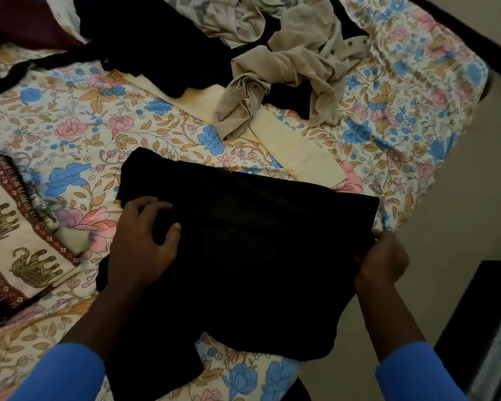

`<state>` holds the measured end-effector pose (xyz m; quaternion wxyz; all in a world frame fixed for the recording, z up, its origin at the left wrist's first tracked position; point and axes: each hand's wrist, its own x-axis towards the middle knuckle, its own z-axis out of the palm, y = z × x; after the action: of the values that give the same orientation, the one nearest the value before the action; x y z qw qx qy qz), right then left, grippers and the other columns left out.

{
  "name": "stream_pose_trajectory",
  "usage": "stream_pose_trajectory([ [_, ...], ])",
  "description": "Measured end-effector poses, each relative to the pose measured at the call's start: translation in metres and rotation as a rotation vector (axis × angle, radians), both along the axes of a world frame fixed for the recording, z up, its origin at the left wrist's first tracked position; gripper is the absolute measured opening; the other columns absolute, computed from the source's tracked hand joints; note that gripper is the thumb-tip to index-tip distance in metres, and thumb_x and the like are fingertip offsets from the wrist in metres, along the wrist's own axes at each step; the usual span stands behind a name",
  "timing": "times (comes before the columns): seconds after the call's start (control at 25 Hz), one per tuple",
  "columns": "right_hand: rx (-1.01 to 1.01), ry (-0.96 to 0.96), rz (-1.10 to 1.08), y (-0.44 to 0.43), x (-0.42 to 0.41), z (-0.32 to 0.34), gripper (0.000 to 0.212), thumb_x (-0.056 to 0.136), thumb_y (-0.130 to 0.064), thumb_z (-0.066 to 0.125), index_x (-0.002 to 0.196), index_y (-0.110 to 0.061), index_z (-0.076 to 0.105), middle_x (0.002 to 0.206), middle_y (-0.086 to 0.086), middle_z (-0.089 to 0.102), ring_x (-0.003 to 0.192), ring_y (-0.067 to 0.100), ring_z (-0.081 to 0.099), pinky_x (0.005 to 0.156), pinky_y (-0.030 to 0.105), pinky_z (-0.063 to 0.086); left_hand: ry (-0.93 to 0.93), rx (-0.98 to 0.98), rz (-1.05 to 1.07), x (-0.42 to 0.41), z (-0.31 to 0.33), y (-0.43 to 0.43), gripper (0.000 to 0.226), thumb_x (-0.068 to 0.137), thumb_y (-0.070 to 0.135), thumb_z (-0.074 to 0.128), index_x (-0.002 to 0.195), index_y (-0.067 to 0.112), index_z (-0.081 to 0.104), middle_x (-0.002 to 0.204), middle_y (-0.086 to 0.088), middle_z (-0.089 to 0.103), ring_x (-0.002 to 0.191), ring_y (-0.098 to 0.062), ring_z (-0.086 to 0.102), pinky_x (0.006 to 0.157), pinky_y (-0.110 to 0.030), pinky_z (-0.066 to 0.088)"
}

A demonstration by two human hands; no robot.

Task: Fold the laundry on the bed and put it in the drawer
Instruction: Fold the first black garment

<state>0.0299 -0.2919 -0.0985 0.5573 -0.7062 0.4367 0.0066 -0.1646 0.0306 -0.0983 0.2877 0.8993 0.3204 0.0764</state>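
Left hand point(148, 241) is lying with fingers spread, pressing down on the left part of a black garment point(258, 241). The right hand point(381, 256) is pinching that garment's right edge between thumb and curled fingers.

A floral-covered bed point(402, 117) is carrying everything. Right of the black garment, off the bed, dark furniture point(480, 328) is standing; whether it is the drawer cannot be told.

The black garment is lying at the bed's near edge, directly in front of the person, partly folded into a broad panel. Its long axis is running left to right, from one hand to the other, and a loose flap is trailing toward the person.

Beyond the black garment, unfolded laundry is lying in a dark heap point(156, 39) beside a crumpled beige garment point(287, 73). A strip of cream cloth point(298, 140) is reaching almost to the black garment's far edge. Left of the black garment, an elephant-print cloth point(21, 227) is lying flat.

The coming fold is probably turning on the right hand carrying its edge across toward the anchoring left hand.
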Motion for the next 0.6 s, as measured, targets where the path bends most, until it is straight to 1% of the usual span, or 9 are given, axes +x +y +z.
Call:
stream_pose_trajectory([
  [0.04,-0.250,0.011,0.100,0.004,-0.003,0.003,0.022,0.093,-0.026,0.056,0.110,-0.016,0.066,0.120,0.007,0.056,0.101,0.032,0.062,0.083,0.040,0.052,-0.014,0.067,0.058,-0.004,0.000,-0.003,0.046,0.090,0.029,0.075,0.132,0.019,0.060,0.141,-0.006,0.047,0.128,-0.026,0.050,0.097,-0.040,0.047],
  [0.08,-0.434,-0.068,0.220,0.013,-0.008,0.006,0.030,0.092,-0.028,0.058,0.119,-0.016,0.061,0.129,0.011,0.050,0.107,0.034,0.059,0.090,0.041,0.050,-0.018,0.132,0.156,-0.009,0.001,-0.004,0.052,0.089,0.030,0.076,0.135,0.016,0.058,0.142,-0.011,0.049,0.130,-0.030,0.049,0.100,-0.042,0.046],
  [0.12,-0.527,-0.194,0.369,0.029,-0.015,0.011,0.035,0.091,-0.028,0.058,0.124,-0.017,0.058,0.134,0.014,0.046,0.114,0.035,0.056,0.097,0.045,0.049,0.013,0.156,0.265,-0.014,0.001,-0.003,0.058,0.088,0.034,0.077,0.138,0.014,0.054,0.141,-0.015,0.050,0.131,-0.034,0.048,0.103,-0.047,0.044],
  [0.24,-0.586,-0.410,0.802,0.097,-0.026,0.027,0.033,0.091,-0.026,0.063,0.123,-0.020,0.062,0.134,0.010,0.049,0.127,0.028,0.050,0.108,0.047,0.043,0.252,0.040,0.409,-0.021,-0.013,0.001,0.066,0.087,0.050,0.074,0.139,0.015,0.051,0.136,-0.017,0.054,0.131,-0.037,0.047,0.105,-0.053,0.042],
  [0.28,-0.542,-0.442,0.931,0.126,-0.028,0.032,0.030,0.093,-0.021,0.064,0.122,-0.020,0.063,0.133,0.008,0.051,0.126,0.024,0.052,0.107,0.044,0.045,0.272,-0.007,0.398,-0.023,-0.017,0.005,0.061,0.088,0.051,0.074,0.134,0.017,0.055,0.130,-0.015,0.057,0.127,-0.036,0.050,0.102,-0.050,0.043],
  [0.36,-0.315,-0.485,1.190,0.189,-0.026,0.037,0.024,0.096,-0.016,0.064,0.120,-0.020,0.065,0.130,0.004,0.054,0.111,0.011,0.061,0.096,0.031,0.053,0.233,-0.073,0.382,-0.024,-0.020,0.014,0.043,0.092,0.050,0.071,0.121,0.020,0.061,0.114,-0.006,0.060,0.113,-0.030,0.058,0.087,-0.041,0.046],
  [0.44,-0.175,-0.552,1.487,0.249,-0.021,0.036,0.023,0.099,-0.019,0.062,0.122,-0.022,0.066,0.128,0.000,0.056,0.100,0.004,0.062,0.090,0.027,0.056,0.202,-0.131,0.389,-0.026,-0.015,0.025,0.029,0.096,0.050,0.065,0.112,0.025,0.061,0.096,0.009,0.056,0.096,-0.019,0.059,0.075,-0.034,0.039],
  [0.52,-0.279,-0.635,1.887,0.310,-0.018,0.028,0.033,0.098,-0.031,0.062,0.130,-0.026,0.063,0.134,-0.001,0.055,0.116,0.013,0.057,0.101,0.040,0.052,0.139,-0.235,0.448,-0.033,-0.012,0.035,0.019,0.099,0.047,0.063,0.104,0.030,0.058,0.085,0.020,0.055,0.085,-0.011,0.055,0.070,-0.032,0.036],
  [0.6,-0.661,-0.592,2.344,0.359,-0.016,0.024,0.054,0.093,-0.050,0.065,0.143,-0.032,0.054,0.148,0.001,0.047,0.136,0.027,0.043,0.111,0.052,0.039,0.087,-0.307,0.511,-0.037,-0.011,0.041,0.016,0.098,0.045,0.063,0.097,0.031,0.056,0.085,0.020,0.060,0.082,-0.008,0.058,0.067,-0.033,0.038],
])
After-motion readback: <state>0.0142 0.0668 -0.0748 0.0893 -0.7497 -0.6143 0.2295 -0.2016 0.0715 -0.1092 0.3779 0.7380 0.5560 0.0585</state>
